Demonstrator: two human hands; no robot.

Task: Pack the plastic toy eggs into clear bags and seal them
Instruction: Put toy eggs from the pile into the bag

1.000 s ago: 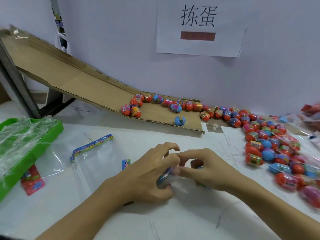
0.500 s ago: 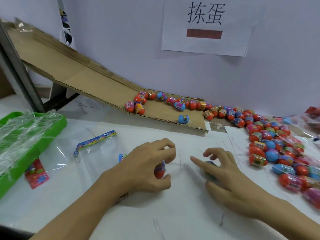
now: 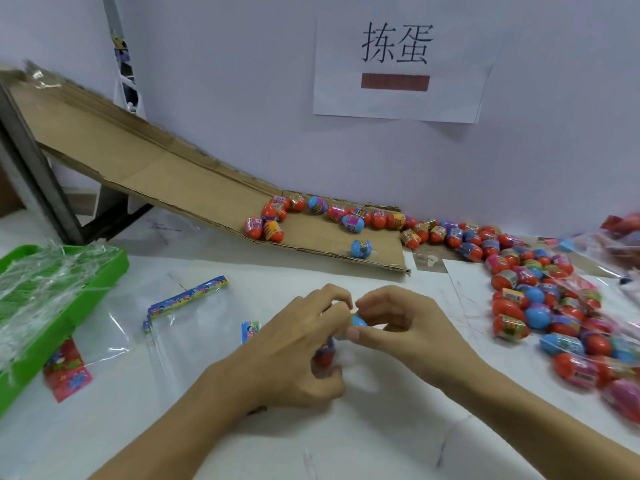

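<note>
Both hands meet at table centre, nearest the cam. Left hand (image 3: 298, 348) has fingers curled round a red egg (image 3: 323, 356), mostly hidden in the palm. Right hand (image 3: 398, 327) pinches a blue egg (image 3: 357, 321) btwn thumb and forefinger, touching the left fingertips. Whether a bag sits round those 2 eggs: can't tell. Just left of the hands, clear bags (image 3: 180, 327) w/ colourful header strips lie flat on the white table (image 3: 346, 445). Far left, a green tray (image 3: 62, 299) holds crumpled clear plastic. To the right, a loose egg pile (image 3: 540, 306), red and blue mostly. Further back, a cardboard ramp (image 3: 166, 181) slopes down from the left, w/ approx 12 eggs at its foot. Behind it, a paper sign (image 3: 398, 64) on the wall.
</note>
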